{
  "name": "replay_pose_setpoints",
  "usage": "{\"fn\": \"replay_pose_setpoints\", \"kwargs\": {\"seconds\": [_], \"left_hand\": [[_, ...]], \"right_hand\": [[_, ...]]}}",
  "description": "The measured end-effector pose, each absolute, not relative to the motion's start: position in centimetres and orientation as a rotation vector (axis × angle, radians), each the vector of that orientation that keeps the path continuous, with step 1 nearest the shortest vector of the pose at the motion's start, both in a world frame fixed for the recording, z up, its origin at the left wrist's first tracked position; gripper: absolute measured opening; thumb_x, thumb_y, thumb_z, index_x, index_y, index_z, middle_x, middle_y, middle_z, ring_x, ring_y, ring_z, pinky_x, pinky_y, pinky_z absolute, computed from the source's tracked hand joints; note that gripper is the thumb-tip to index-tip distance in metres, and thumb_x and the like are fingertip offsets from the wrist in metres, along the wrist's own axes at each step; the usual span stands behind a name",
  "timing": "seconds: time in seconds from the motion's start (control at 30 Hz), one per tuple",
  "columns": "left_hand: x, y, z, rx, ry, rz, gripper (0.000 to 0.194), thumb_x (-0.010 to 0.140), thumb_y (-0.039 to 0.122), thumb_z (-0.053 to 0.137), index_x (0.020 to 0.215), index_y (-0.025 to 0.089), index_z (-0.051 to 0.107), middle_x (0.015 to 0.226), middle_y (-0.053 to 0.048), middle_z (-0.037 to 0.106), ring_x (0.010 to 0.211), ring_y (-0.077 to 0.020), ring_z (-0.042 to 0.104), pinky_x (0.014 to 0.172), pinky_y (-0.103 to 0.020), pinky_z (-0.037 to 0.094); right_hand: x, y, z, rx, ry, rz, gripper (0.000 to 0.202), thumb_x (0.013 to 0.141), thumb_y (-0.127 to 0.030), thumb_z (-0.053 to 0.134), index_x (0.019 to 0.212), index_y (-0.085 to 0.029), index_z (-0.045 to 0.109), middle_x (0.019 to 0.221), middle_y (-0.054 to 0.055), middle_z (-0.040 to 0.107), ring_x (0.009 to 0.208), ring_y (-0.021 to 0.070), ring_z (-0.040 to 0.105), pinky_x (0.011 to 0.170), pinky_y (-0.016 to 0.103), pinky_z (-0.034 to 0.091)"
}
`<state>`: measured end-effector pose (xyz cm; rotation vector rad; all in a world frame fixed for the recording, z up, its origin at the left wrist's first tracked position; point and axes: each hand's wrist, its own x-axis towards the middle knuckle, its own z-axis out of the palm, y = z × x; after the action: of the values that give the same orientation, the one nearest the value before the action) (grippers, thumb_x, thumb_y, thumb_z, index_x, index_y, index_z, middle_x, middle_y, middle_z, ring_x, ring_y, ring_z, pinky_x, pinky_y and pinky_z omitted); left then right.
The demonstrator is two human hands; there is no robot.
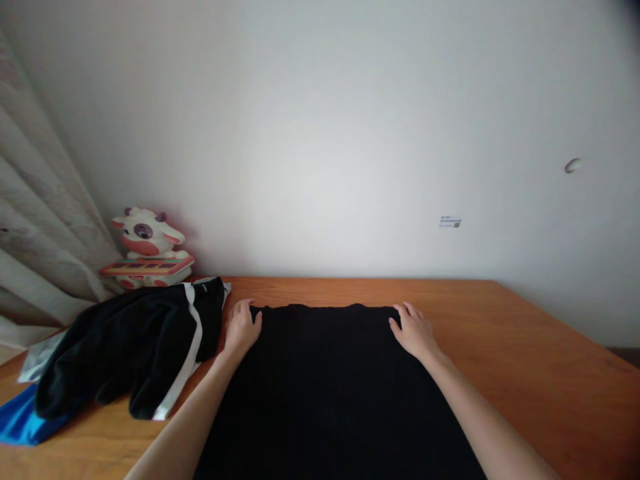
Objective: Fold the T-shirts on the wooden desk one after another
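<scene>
Left hand [241,330] at the far left corner of a black cloth [335,387], right hand [414,331] at the far right corner; fingers of both bent, thumbs toward the cloth's middle. Cannot tell whether either pinches the fabric or only rests on it. The cloth spreads between the two forearms, far edge slightly wavy and running hand to hand, near end passing out of view at the bottom. Beyond that edge, a strip of wooden tabletop [525,347], then the white wall [320,133]. Widest stretch of wood lies right of the right arm. Left side tighter: a black garment with a white stripe [130,340] just beside the left hand, blue fabric [25,417] by its lower end, cow-shaped toy keyboard [145,247] behind, curtain [40,200] at far left.
</scene>
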<state>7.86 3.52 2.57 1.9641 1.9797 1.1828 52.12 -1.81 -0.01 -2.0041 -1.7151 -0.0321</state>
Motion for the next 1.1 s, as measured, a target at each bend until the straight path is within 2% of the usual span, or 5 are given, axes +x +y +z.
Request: {"fn": "replay_pose_setpoints", "kwargs": {"seconds": [0.23,0.37,0.63,0.87,1.1], "left_hand": [[17.3,3.0,1.8,2.453,1.496,0.914,0.026,0.093,0.039,0.058,0.111,0.023,0.068,0.134,-0.014,0.064,0.128,-0.0318,0.057,0.112,-0.043,0.043],[19.5,3.1,0.6,2.486,1.518,0.85,0.03,0.095,0.038,0.054,0.117,0.024,0.069,0.135,-0.017,0.064,0.128,-0.036,0.057,0.112,-0.047,0.043],[15.1,5.4,1.3,2.505,1.612,0.767,0.026,0.096,0.033,0.052,0.106,0.016,0.07,0.114,-0.016,0.069,0.112,-0.0328,0.062,0.1,-0.049,0.046],[11.8,8.4,3.1,2.571,1.401,0.565,0.019,0.085,0.036,0.065,0.092,0.019,0.071,0.097,-0.009,0.07,0.094,-0.025,0.066,0.091,-0.036,0.05],[11.4,9.1,4.4,2.554,1.322,0.574,0.019,0.087,0.038,0.06,0.088,0.022,0.068,0.098,-0.007,0.072,0.099,-0.0237,0.067,0.092,-0.032,0.048]], "right_hand": [[45.0,0.0,0.4,-1.907,-1.841,-0.037,0.039,0.099,-0.038,0.042,0.13,-0.022,0.059,0.143,0.013,0.057,0.133,0.0273,0.051,0.106,0.043,0.042],[42.9,0.3,-0.6,-1.919,-1.841,-0.036,0.041,0.1,-0.039,0.041,0.131,-0.02,0.059,0.142,0.015,0.058,0.134,0.0305,0.05,0.111,0.051,0.035],[47.7,0.5,-0.3,-1.958,-1.833,-0.012,0.028,0.097,-0.038,0.048,0.113,-0.024,0.066,0.121,0.011,0.067,0.116,0.0304,0.058,0.097,0.047,0.043],[51.2,2.2,0.6,-1.982,-1.939,0.163,0.027,0.089,-0.05,0.061,0.101,-0.026,0.068,0.115,0.008,0.064,0.117,0.0286,0.057,0.098,0.047,0.041],[52.1,3.9,2.5,-2.025,-1.997,0.315,0.025,0.079,-0.048,0.074,0.089,-0.025,0.073,0.111,0.009,0.067,0.111,0.0305,0.058,0.096,0.047,0.041]]}}
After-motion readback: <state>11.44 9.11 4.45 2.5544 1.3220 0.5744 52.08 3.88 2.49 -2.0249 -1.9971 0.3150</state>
